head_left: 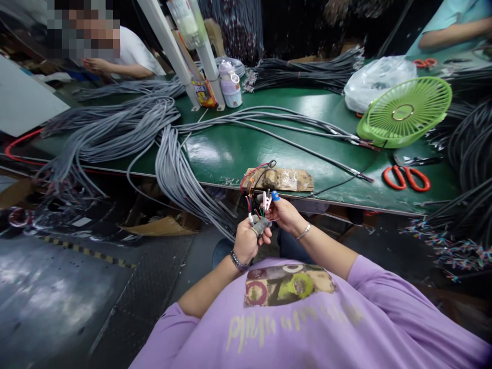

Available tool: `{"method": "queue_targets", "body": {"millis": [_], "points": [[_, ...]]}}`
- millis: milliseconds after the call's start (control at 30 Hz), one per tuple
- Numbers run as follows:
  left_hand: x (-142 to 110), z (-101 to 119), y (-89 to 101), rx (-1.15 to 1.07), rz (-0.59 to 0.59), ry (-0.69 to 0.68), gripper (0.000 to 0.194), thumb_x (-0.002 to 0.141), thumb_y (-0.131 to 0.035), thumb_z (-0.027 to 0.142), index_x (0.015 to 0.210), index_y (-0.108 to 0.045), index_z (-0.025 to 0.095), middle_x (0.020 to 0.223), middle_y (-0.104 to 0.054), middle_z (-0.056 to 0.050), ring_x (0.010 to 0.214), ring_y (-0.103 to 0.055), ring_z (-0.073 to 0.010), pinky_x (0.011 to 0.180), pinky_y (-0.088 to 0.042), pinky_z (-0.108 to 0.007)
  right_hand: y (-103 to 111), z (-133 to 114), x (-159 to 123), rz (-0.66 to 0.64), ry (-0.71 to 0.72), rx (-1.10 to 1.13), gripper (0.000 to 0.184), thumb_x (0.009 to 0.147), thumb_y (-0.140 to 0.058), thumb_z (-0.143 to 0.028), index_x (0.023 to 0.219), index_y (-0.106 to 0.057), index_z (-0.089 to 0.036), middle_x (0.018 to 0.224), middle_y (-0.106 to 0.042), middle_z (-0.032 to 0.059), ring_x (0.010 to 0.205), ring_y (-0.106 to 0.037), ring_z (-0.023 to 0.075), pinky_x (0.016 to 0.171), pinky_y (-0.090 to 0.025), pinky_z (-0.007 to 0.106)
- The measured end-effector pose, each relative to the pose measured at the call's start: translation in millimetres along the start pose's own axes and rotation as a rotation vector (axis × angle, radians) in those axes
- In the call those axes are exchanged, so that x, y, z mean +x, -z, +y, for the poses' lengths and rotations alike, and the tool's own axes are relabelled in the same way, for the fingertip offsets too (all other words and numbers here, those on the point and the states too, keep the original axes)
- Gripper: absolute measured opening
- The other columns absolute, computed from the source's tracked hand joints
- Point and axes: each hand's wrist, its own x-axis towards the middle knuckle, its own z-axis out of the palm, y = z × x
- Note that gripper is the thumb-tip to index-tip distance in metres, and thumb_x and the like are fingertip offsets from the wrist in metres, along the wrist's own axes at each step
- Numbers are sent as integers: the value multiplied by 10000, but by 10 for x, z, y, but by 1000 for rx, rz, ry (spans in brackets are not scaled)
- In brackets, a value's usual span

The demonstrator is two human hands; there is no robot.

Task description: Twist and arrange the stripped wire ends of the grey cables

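Note:
My left hand (248, 238), with a grey cover on a finger, is closed around a cable end just off the front edge of the bench. Thin coloured wires (262, 213) fan out above its fingers. Close beside it, my right hand (286, 214) is pinched at these wires; a blue cover (275, 196) wraps one fingertip. A pale pink clip (266, 201) stands next to the right fingertips. Behind the hands, a worn wooden block (284, 179) lies at the bench edge, with red and black leads (255, 174) at its left end.
Grey cable bundles (165, 138) drape over the green bench (215, 148) on the left. Orange-handled scissors (407, 177), a green fan (403, 113) and a plastic bag (378, 84) lie right. A bottle (230, 84) stands behind. Two other people are across the bench.

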Motion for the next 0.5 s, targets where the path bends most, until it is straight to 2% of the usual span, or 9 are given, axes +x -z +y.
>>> {"method": "queue_targets", "body": {"millis": [167, 233, 333, 400, 500], "points": [[47, -11, -17, 4, -3, 13, 316, 665, -710, 422, 679, -560, 145, 504, -605, 2, 348, -521, -88, 321, -253, -174, -30, -21, 55, -50, -142, 127, 453, 771, -577, -604, 817, -640, -158, 680, -646, 32, 524, -514, 103, 495, -433, 224], [48, -15, -15, 7, -8, 12, 307, 670, -707, 414, 680, -564, 143, 505, -605, 3, 348, -521, -87, 321, -248, -174, -39, -7, 60, -27, -105, 98, 473, 764, -573, -619, 810, -647, -154, 658, -637, 27, 517, -506, 101, 501, -429, 225], [34, -15, -7, 12, -12, 9, 288, 679, -703, 397, 686, -572, 141, 507, -606, 4, 346, -518, -83, 321, -244, -173, -47, 37, 51, 58, 94, -39, 506, 751, -563, -641, 746, -658, -144, 621, -618, 15, 509, -483, 81, 497, -397, 202], [25, -14, -1, 18, -16, 9, 284, 684, -702, 394, 687, -573, 140, 508, -607, 5, 346, -518, -82, 321, -247, -173, -51, 60, 44, 99, 172, -93, 515, 753, -552, -646, 726, -662, -144, 631, -625, 17, 523, -490, 77, 501, -391, 195], [27, -14, -1, 24, -18, 5, 301, 680, -703, 408, 674, -564, 141, 504, -604, 5, 343, -517, -82, 320, -249, -171, -60, 61, 54, 86, 63, -8, 510, 756, -549, -650, 744, -654, -150, 662, -646, 28, 537, -520, 93, 517, -425, 216]]}}
